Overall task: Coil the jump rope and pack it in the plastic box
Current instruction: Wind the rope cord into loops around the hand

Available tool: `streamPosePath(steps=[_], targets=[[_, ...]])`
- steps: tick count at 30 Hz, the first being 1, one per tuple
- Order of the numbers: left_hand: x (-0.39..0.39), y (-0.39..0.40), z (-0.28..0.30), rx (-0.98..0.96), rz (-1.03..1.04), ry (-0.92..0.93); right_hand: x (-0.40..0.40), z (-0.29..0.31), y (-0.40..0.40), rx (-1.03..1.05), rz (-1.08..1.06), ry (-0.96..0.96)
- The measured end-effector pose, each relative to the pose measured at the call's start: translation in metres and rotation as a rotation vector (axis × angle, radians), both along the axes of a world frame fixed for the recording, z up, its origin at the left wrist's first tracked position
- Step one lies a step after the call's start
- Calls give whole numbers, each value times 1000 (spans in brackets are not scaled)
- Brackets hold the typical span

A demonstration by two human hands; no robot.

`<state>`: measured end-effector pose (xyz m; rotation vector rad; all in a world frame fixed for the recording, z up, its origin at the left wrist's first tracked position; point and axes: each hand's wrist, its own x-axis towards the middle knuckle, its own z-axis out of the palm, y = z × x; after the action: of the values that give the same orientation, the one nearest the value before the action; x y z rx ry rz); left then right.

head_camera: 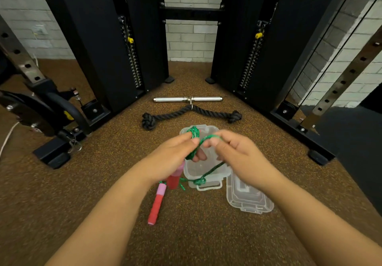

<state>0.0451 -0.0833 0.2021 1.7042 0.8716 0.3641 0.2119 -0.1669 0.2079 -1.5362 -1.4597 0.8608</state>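
Observation:
The jump rope is a green cord [208,172] with red and pink handles. Several turns of the cord are wound around the fingers of my left hand [175,154], which also holds one handle [174,180] hanging below the palm. My right hand [233,152] pinches the cord just right of the coil and holds it taut. The other handle [157,203] lies on the floor below my left wrist. A slack, knotted part of the cord drapes over the front rim of the clear plastic box [206,173], which stands open under my hands.
The box's clear lid [248,197] lies on the floor to the right of the box. Beyond the box lie a black rope attachment [191,113] and a metal bar handle [187,99]. Black cable-machine columns [99,44] stand left and right on the brown speckled floor.

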Motion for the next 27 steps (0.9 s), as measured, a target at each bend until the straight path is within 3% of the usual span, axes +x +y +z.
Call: streamPosePath(steps=[3,5,8,11,14,18,21,27], targets=[[0,-4,8,-14,-131,-52,16,0,5,-77,-177,165],[2,-2,9,12,-152,2,22,-5,6,-128,-157,200],[-2,3,8,-20,-71,-56,29,-11,6,-180,-53,283],[-2,10,6,-64,113,-205,35,-12,7,-154,-132,339],[-1,11,4,-125,262,-329,42,-15,7,-141,-213,287],[-4,22,5,-188,460,-507,52,-11,1,-206,-59,131],[-7,26,4,-187,500,-511,54,-14,-2,-250,-25,56],[-5,23,8,-195,516,-543,47,-21,4,-228,-216,-15]])
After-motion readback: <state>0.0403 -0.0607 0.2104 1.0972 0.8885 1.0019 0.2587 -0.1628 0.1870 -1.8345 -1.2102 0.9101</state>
